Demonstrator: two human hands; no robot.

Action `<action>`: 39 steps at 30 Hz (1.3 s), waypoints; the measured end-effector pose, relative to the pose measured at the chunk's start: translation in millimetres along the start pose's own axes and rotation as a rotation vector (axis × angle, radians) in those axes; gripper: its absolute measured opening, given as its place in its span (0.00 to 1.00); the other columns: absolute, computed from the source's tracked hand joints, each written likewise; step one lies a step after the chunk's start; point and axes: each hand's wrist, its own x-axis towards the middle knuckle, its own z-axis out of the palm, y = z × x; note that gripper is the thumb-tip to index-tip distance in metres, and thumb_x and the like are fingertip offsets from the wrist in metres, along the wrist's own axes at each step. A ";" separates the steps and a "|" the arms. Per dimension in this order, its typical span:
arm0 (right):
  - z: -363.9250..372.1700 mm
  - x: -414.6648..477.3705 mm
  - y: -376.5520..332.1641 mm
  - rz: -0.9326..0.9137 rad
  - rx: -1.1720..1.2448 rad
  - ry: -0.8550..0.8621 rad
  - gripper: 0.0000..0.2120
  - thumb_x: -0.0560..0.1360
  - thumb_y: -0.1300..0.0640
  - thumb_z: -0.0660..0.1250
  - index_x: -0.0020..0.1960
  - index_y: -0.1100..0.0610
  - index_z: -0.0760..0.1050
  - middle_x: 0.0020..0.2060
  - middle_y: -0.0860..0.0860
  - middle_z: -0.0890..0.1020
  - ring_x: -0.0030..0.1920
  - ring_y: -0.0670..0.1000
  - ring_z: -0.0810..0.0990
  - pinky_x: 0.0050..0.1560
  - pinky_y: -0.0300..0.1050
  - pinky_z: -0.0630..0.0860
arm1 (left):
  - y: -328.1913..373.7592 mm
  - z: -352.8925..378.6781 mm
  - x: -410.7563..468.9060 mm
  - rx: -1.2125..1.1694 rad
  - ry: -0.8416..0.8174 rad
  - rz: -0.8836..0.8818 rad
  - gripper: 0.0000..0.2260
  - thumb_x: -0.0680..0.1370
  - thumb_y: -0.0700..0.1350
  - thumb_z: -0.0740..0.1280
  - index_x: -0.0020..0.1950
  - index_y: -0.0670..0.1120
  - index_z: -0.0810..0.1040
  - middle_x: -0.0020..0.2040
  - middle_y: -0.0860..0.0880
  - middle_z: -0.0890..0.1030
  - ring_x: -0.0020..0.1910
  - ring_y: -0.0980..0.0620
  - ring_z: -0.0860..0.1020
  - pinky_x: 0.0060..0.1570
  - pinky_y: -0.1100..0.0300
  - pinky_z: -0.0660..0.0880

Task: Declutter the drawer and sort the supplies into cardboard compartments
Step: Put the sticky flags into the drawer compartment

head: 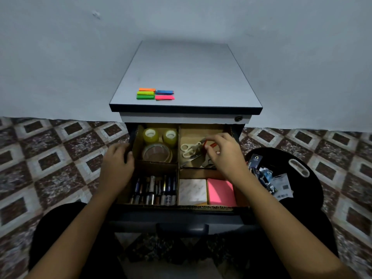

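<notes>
The drawer [181, 219] is pulled out of a small cabinet [191, 77]. Cardboard walls [178, 150] cut it into four boxes.

The back left box holds three tape rolls [157, 154]. The front left box holds what look like batteries [155, 190], lying side by side. The front right box holds a white note pad [192, 191] and a pink note pad [220, 192], touching each other. The back right box holds white-handled scissors [188, 150] and some other metal bits that are too dark to name.

The person's right hand [223, 152] is down in the back right box. Its fingertips are bent and pinch a small red thing [209, 144] just beside the scissors. What the red thing is cannot be told. The left hand [117, 160] rests on the left side of the drawer, with its fingers curled over the edge to hold it.

So the step in hand looks like putting the red thing in its place with the cutting tools. Most of the sorting seems done.

Next, the hand needs to let go of the red thing so it lies flat in the box. Bright sticky tabs [155, 94] are on top of the cabinet. They likely need to go in with the note pads. Torn wrappers [269, 178] lie on a black stool [302, 156] to the right.
</notes>
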 end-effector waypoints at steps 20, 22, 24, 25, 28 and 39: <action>2.7 155.7 -91.6 -0.354 -0.248 -0.197 0.17 0.77 0.52 0.63 0.64 0.56 0.74 0.57 0.57 0.74 0.54 0.55 0.74 0.50 0.41 0.67 | -16.9 10.9 1.3 -0.126 -0.071 -0.148 0.19 0.80 0.45 0.60 0.71 0.42 0.68 0.66 0.42 0.73 0.64 0.45 0.71 0.60 0.56 0.68; 4.1 159.1 -93.5 -0.359 -0.258 -0.207 0.17 0.77 0.52 0.63 0.64 0.56 0.75 0.58 0.57 0.73 0.55 0.54 0.74 0.51 0.40 0.67 | -17.5 11.2 1.6 -0.143 -0.066 -0.152 0.19 0.80 0.45 0.60 0.71 0.42 0.68 0.66 0.43 0.73 0.65 0.46 0.71 0.60 0.55 0.68; 4.9 161.3 -94.6 -0.363 -0.263 -0.216 0.17 0.77 0.53 0.64 0.64 0.56 0.75 0.58 0.57 0.72 0.56 0.54 0.74 0.52 0.41 0.68 | -17.6 11.6 1.8 -0.152 -0.065 -0.146 0.19 0.80 0.45 0.60 0.71 0.42 0.68 0.66 0.43 0.73 0.65 0.46 0.71 0.61 0.55 0.68; 5.2 162.2 -95.2 -0.367 -0.267 -0.223 0.17 0.77 0.53 0.64 0.64 0.57 0.75 0.58 0.57 0.72 0.55 0.54 0.73 0.53 0.41 0.69 | -17.7 11.8 2.0 -0.154 -0.064 -0.143 0.19 0.80 0.44 0.60 0.71 0.42 0.68 0.66 0.43 0.73 0.65 0.46 0.71 0.61 0.55 0.68; 6.4 163.6 -96.3 -0.382 -0.281 -0.236 0.16 0.76 0.54 0.65 0.62 0.59 0.77 0.58 0.57 0.72 0.54 0.53 0.74 0.53 0.42 0.71 | -17.3 12.2 2.1 -0.166 -0.062 -0.138 0.19 0.80 0.44 0.60 0.70 0.42 0.68 0.66 0.43 0.73 0.65 0.46 0.71 0.61 0.55 0.68; 11.9 161.2 -97.3 -0.371 -0.283 -0.169 0.16 0.75 0.54 0.67 0.58 0.62 0.77 0.57 0.58 0.73 0.53 0.55 0.75 0.54 0.49 0.76 | -16.9 12.8 1.9 -0.163 -0.068 -0.143 0.19 0.81 0.45 0.60 0.71 0.42 0.67 0.67 0.44 0.72 0.66 0.47 0.70 0.60 0.57 0.67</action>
